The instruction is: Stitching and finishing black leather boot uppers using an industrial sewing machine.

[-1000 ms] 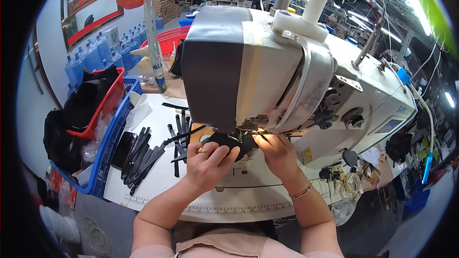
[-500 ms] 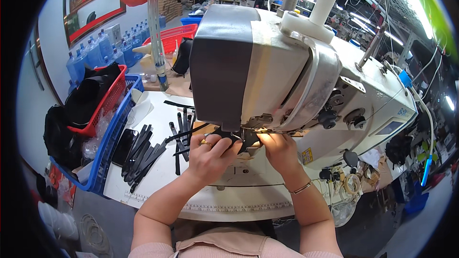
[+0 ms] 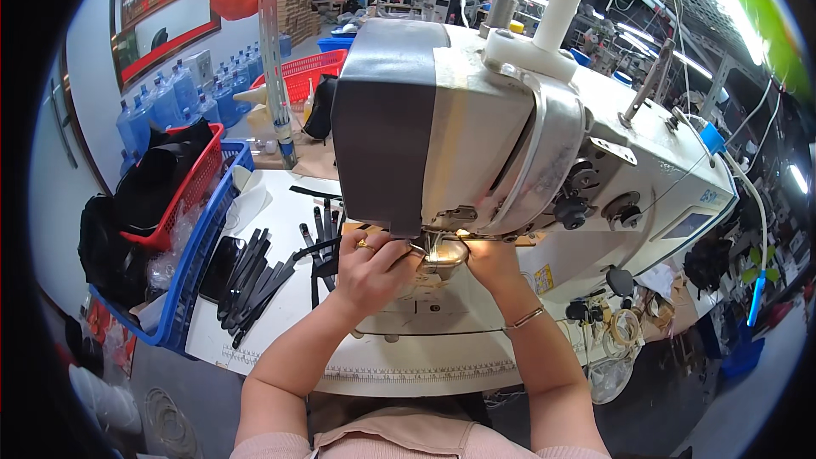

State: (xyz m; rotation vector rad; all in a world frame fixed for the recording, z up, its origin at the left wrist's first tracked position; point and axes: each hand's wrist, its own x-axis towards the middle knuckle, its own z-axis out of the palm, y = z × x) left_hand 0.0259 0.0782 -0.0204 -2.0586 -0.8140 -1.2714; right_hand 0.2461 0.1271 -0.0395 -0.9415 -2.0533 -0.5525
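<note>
- A crowded workshop fills the frame: blue water bottles (image 3: 174,93) at the upper left, more machines under strip lights at the upper right, and a white surface (image 3: 280,323) across the lower middle.
- A large white sewing machine (image 3: 527,136) takes up the centre, its head hanging over the lit needle area.
- The left hand (image 3: 374,268), with a ring on one finger, sits just left of centre, its grip closed on a black strap (image 3: 316,248) that trails off toward the left.
- The right hand (image 3: 493,259), a bracelet at the wrist, lies just right of the needle; its fingertips are tucked under the machine head, so I cannot tell whether they pinch anything.
- The step in hand looks like feeding the strap under the presser foot; the next move likely calls for both hands to hold it flat and straight, clear of the needle.
- A pile of black straps (image 3: 251,276) lies on the surface at the left.
- Red and blue baskets (image 3: 191,242) with dark goods stand at the far left.
</note>
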